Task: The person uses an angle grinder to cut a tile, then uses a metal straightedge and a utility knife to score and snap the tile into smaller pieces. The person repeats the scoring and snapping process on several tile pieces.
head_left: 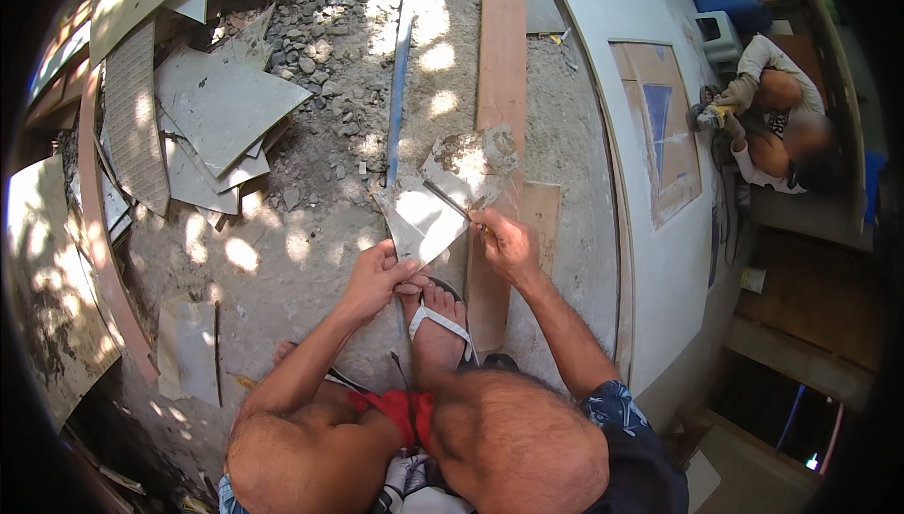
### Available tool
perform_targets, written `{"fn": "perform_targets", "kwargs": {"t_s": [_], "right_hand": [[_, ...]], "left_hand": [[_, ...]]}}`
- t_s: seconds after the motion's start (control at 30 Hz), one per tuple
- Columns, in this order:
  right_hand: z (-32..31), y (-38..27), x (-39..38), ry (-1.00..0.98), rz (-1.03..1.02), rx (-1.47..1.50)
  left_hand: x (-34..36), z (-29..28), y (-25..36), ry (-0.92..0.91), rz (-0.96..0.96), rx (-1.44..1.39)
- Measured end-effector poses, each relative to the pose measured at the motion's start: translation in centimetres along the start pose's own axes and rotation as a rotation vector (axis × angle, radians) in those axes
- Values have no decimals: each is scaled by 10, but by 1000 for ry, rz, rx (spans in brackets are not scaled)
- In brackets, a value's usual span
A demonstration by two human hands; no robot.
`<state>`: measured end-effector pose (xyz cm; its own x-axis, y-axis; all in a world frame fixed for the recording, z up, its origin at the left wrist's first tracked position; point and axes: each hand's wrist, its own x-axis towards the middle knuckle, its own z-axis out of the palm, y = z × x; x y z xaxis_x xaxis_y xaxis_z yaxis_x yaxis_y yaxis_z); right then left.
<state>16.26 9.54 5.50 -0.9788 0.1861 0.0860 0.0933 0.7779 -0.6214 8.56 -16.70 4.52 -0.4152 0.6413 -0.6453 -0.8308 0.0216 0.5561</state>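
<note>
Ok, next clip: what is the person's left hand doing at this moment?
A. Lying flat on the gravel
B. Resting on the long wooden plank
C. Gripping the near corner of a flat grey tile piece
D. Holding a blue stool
C: the left hand pinches the lower corner of the grey tile piece in front of the sandalled foot, while the right hand holds a thin tool against its surface.

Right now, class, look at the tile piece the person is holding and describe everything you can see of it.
The tile piece is a flat, pale grey fragment with broken, angular edges, roughly triangular, and looks ceramic. Sunlight falls in bright patches on its face. It is held tilted above the gritty ground, just past a sandalled foot. The left hand pinches its lower corner. The right hand holds a thin dark tool laid across its upper right edge. A mortar-crusted fragment lies just behind it.
</note>
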Motion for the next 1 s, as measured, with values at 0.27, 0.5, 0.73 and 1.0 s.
{"fn": "perform_targets", "kwargs": {"t_s": [0.27, 0.5, 0.73, 1.0], "right_hand": [[-45, 70, 63, 66, 141, -192], [-37, 10, 49, -98, 58, 47], [-3, -74, 10, -345, -202, -88], [1, -48, 16, -175, -172, -418]], "left_hand": [[-7, -3, 12, -5, 28, 35], [-16, -19, -5, -22, 29, -35], [-20, -11, 2, -14, 9, 44], [-17, -15, -1, 3, 61, 32]]}}
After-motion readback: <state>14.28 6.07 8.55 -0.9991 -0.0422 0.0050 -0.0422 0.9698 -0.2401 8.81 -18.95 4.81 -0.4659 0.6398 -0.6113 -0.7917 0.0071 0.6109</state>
